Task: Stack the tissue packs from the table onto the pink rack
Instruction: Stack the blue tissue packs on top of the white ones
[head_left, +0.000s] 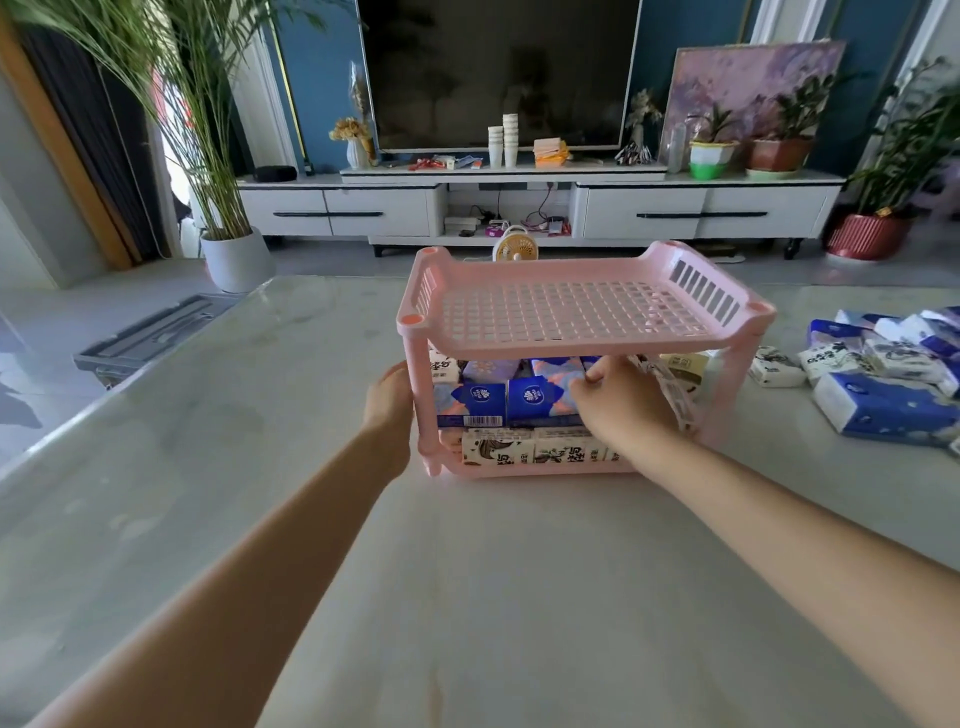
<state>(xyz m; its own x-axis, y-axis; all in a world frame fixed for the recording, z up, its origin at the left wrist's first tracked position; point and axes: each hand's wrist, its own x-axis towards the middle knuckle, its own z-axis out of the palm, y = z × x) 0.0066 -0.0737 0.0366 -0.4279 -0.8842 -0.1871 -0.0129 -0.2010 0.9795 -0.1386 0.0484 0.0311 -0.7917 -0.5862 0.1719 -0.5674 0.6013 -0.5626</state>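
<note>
Pink two-tier rack: left hand grips its post, right fingers pinch blue pack.

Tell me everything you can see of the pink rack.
The pink rack is a two-tier stand of glossy pink plastic, upright on the pale table. Round corner posts carry a top shelf with a grid floor and slotted side walls; it holds nothing. The lower tier is packed with tissue packs, white below, blue above. The left hand is against the front left post, fingers hidden; the right hand reaches into the lower tier, fingers curled over a blue pack.
</note>
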